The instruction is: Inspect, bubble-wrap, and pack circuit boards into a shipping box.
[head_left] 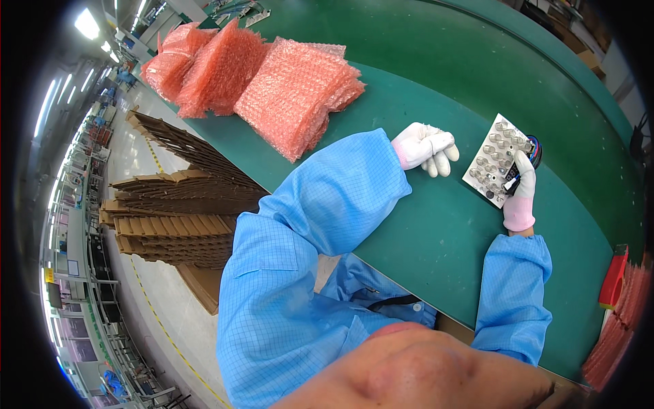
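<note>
A white circuit board (485,165) with rows of clear round parts rests in my gloved right hand (523,180), tilted over the green table. My right thumb presses on its face near a small dark display, while the other fingers are hidden behind it. A bundle of coloured wires (536,151) curls out past the board's right edge. To the left of the board, my gloved left hand (427,148) hangs over the table with its fingers curled in. Nothing shows between those fingers, and the hand is apart from the board.
Stacks of pink bubble-wrap bags (300,92) lie on the green table (422,232) at the far left. Folded cardboard dividers (177,225) stand left of the table. At the right edge are a red holder (613,276) and more pink bags (623,320).
</note>
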Demonstrator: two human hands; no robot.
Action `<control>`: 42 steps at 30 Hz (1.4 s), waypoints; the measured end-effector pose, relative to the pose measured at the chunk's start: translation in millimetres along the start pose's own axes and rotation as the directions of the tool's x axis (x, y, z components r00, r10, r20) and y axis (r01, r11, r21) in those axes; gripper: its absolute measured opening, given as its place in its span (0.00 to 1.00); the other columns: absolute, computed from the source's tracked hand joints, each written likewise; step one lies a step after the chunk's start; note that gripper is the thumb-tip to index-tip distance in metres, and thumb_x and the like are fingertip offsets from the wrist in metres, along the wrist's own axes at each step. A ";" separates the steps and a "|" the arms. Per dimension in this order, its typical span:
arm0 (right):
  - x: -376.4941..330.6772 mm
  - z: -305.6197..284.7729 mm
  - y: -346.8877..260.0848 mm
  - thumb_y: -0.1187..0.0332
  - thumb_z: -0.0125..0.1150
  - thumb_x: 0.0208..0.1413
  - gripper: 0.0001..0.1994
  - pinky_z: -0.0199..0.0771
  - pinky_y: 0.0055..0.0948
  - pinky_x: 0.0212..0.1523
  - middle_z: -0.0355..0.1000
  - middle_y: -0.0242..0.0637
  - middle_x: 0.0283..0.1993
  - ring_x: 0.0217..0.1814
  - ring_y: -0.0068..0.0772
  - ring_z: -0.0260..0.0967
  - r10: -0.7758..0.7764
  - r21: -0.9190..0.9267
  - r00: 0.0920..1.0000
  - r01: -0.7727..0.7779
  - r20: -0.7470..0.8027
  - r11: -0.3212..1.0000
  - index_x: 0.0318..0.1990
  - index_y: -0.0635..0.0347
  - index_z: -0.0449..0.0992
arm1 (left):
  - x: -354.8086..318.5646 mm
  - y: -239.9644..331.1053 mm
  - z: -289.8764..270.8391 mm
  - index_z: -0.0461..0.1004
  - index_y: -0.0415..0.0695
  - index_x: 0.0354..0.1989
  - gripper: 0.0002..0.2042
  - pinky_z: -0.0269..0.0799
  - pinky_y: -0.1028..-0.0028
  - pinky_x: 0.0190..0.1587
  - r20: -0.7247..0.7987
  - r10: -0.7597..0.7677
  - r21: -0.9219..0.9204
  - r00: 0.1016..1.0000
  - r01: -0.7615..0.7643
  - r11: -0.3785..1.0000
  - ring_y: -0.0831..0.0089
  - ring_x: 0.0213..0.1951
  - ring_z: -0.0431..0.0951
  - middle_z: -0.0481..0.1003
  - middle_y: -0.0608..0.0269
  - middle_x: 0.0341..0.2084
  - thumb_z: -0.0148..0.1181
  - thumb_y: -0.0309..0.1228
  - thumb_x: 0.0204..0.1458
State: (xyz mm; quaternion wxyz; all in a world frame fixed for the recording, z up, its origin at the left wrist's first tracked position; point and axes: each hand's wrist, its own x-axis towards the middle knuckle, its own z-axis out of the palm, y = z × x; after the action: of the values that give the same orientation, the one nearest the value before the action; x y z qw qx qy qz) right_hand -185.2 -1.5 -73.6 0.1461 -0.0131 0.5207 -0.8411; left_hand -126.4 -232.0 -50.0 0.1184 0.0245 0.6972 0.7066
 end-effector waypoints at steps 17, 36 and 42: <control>-3.4 1.2 2.4 0.60 0.52 0.51 0.17 0.68 0.24 0.41 0.71 0.29 0.39 0.38 0.23 0.69 -0.061 -0.025 0.998 0.062 0.012 0.998 0.46 0.59 0.70 | -7.2 -2.4 0.8 0.69 0.37 0.14 0.27 0.60 0.75 0.16 -0.014 0.025 0.103 1.000 -0.023 0.994 0.74 0.09 0.64 0.67 0.59 0.06 0.39 0.48 0.54; 13.0 -7.4 8.0 0.62 0.51 0.52 0.17 0.70 0.27 0.43 0.71 0.35 0.41 0.40 0.27 0.70 -0.007 0.058 0.999 0.004 0.046 0.998 0.48 0.61 0.67 | 5.8 -12.4 0.0 0.64 0.34 0.50 0.22 0.67 0.79 0.36 0.060 0.096 0.073 0.994 -0.100 0.992 0.75 0.33 0.73 0.74 0.57 0.35 0.44 0.41 0.57; 4.9 -2.4 0.1 0.61 0.52 0.51 0.17 0.72 0.24 0.37 0.71 0.34 0.39 0.38 0.25 0.70 0.019 0.057 0.999 -0.020 0.027 0.998 0.45 0.61 0.68 | 9.0 -10.4 6.9 0.61 0.40 0.56 0.20 0.66 0.76 0.46 0.031 0.033 -0.048 0.999 -0.032 0.998 0.72 0.43 0.72 0.72 0.56 0.43 0.49 0.32 0.56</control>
State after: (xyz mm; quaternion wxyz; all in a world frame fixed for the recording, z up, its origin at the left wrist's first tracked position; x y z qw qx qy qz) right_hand -190.2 -0.7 -75.4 0.1615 -0.0150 0.4943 -0.8540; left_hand -132.3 -223.4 -61.3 0.1186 0.0444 0.6777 0.7243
